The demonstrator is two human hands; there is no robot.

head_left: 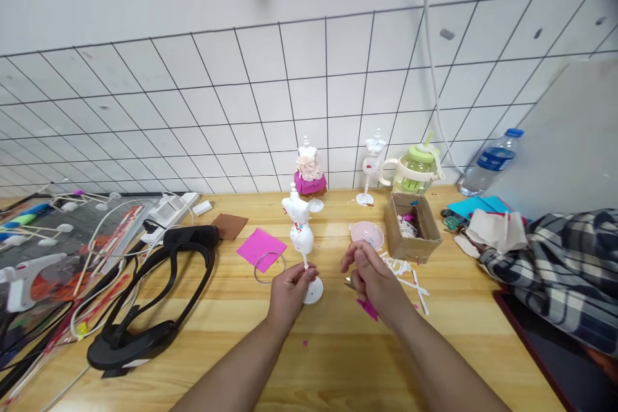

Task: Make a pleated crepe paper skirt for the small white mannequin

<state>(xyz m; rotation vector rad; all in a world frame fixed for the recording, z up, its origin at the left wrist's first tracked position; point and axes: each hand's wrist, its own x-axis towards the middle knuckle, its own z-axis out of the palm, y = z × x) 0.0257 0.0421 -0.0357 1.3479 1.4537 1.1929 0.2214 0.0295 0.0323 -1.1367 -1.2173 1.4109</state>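
Observation:
My left hand (291,291) is closed around the thin pole of a white miniature dress form (302,238), just above its round base. Red and blue specks mark the form's waist. To the right, my right hand (371,280) is curled with fingers together. A small metal tip (348,283) pokes out beside its fingers, and a magenta piece (367,309) shows below the palm; how either is held is hidden. Left of the form lie a magenta square sheet (261,249) and a thin metal ring (255,275).
Behind stand a dress form in a magenta skirt (310,177) and a bare one (373,164). A cardboard box (414,248), pink dish (367,226) and white strips (415,286) lie right. A black headset frame (140,296) and cables crowd the left; a water bottle (490,164) leans far right.

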